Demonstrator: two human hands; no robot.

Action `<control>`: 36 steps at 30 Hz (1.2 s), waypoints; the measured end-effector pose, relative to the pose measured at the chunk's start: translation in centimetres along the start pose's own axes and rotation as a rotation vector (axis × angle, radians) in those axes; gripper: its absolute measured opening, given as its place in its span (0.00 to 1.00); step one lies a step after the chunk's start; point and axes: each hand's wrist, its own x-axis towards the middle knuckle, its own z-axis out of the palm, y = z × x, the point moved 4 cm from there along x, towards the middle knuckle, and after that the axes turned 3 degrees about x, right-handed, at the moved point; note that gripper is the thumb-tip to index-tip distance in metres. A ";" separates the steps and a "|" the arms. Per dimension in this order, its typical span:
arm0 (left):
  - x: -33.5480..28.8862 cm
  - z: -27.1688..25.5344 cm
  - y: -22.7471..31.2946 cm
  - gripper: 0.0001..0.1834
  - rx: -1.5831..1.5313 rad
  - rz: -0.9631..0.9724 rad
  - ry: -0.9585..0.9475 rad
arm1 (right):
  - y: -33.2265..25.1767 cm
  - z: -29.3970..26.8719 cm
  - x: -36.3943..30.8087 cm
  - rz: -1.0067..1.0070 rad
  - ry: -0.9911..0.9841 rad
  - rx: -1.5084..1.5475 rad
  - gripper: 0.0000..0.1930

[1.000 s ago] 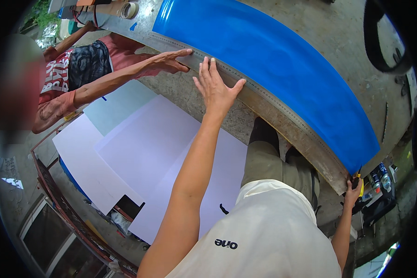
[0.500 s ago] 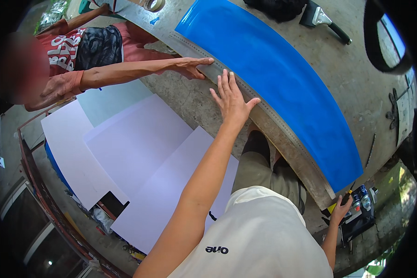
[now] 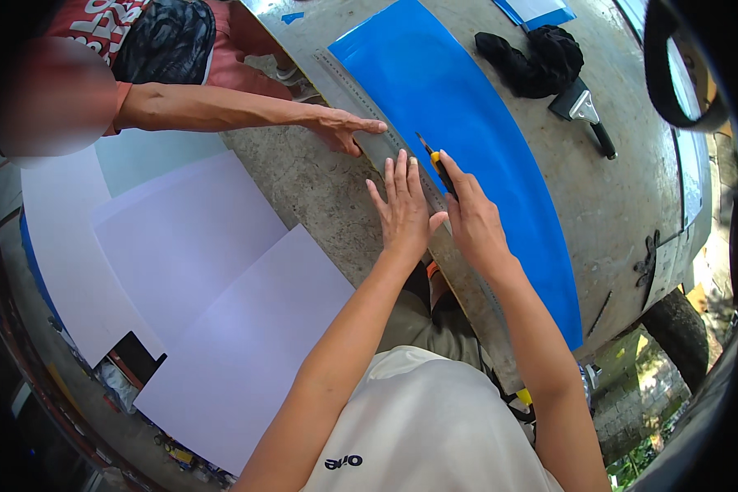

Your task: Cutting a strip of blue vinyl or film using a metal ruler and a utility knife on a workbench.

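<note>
A long strip of glossy blue sheet (image 3: 500,172) lies on the grey table (image 3: 607,213). Along its near edge runs a metal ruler (image 3: 348,84). My left hand (image 3: 403,209) presses flat on the ruler, fingers spread. In my right hand (image 3: 476,217) is a utility knife (image 3: 439,168) with a black and yellow handle; its blade points away over the blue sheet, and I cannot tell whether it touches. Farther up the ruler, a co-worker's hand (image 3: 344,129) rests on it.
A black cloth (image 3: 541,61) and a black-handled scraper (image 3: 586,115) lie on the table's far right. Large white sheets (image 3: 189,238) are stacked at the left. A thin dark rod (image 3: 600,313) lies near the right table edge. The co-worker stands at the far left.
My right hand has come up from the table's lower right corner, bringing the knife beside my left hand. The view has shifted; both hands on the ruler stay there.
</note>
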 end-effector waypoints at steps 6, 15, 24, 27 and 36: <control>0.0 0.3 -0.4 0.63 0.002 -0.031 0.019 | -1.1 3.6 6.7 0.053 -0.121 -0.103 0.33; 0.0 0.5 -0.3 0.66 0.014 -0.060 -0.032 | -0.2 4.4 7.7 0.037 -0.149 -0.126 0.32; 0.1 0.4 -0.3 0.65 0.029 -0.059 -0.049 | -0.1 4.3 8.1 0.030 -0.164 -0.138 0.32; 0.0 0.6 -0.3 0.63 0.021 -0.050 -0.027 | -0.8 4.3 8.2 0.041 -0.172 -0.162 0.31; 0.0 0.4 -0.3 0.60 0.013 -0.047 -0.001 | -0.5 4.5 7.5 0.031 -0.158 -0.163 0.31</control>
